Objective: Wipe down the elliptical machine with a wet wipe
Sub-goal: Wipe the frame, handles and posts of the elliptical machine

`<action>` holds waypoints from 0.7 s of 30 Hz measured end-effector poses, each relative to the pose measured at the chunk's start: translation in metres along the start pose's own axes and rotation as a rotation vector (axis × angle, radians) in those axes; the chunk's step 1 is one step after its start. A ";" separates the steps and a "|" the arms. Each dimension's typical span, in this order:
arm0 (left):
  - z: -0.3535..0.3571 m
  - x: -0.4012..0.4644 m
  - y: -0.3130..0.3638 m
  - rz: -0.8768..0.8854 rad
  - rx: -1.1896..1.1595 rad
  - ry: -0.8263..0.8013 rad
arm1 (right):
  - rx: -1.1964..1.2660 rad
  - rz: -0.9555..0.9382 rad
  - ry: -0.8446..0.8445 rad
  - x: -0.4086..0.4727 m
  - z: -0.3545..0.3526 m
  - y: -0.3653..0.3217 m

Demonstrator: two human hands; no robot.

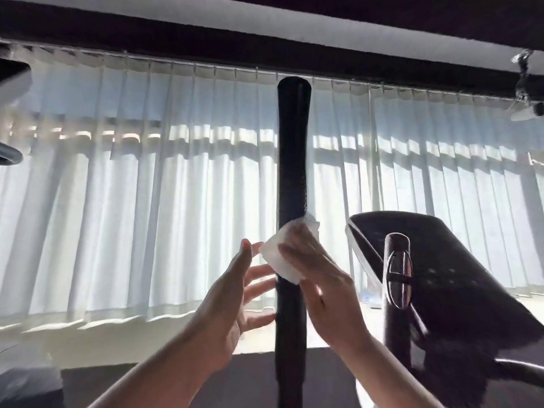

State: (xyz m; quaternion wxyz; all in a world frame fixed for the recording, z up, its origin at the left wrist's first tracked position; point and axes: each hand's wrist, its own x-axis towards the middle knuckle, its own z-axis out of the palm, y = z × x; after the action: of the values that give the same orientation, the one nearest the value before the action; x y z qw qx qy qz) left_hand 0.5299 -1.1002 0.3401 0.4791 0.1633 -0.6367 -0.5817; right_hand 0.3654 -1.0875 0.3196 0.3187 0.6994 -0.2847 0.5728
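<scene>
Wet wipe (281,254) pressed vs. upright black handlebar (293,160) of elliptical, approx. mid-height.
R hand (326,287) held wipe flat on bar w/ fingers fairly straight; L hand (235,304) sat just left of bar, fingers spread & relaxed, gripping nothing. Console (441,269) & shorter grip post (397,293) were to the right; white curtains (147,187) behind.

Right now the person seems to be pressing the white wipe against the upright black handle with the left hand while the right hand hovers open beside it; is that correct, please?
Not quite: the hands are swapped. In the head view the right hand presses the white wipe against the upright black handle, while the left hand hovers open beside it.
</scene>
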 end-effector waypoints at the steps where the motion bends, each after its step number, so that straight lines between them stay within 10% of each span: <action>1: -0.002 -0.004 -0.009 -0.006 -0.021 0.006 | -0.002 0.001 -0.007 -0.021 0.005 -0.005; 13: -0.032 -0.051 -0.086 -0.089 -0.049 0.064 | -0.340 -0.090 -0.359 -0.115 -0.010 -0.033; 21: -0.048 -0.079 -0.151 -0.202 -0.159 0.188 | -0.345 -0.084 -0.300 -0.108 0.010 -0.024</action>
State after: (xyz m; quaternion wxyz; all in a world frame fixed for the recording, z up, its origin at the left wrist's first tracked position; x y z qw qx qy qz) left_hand 0.5539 -1.1089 0.1649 0.4871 0.2416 -0.5215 -0.6576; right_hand 0.3708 -1.0766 0.2090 0.4112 0.7231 -0.3934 0.3916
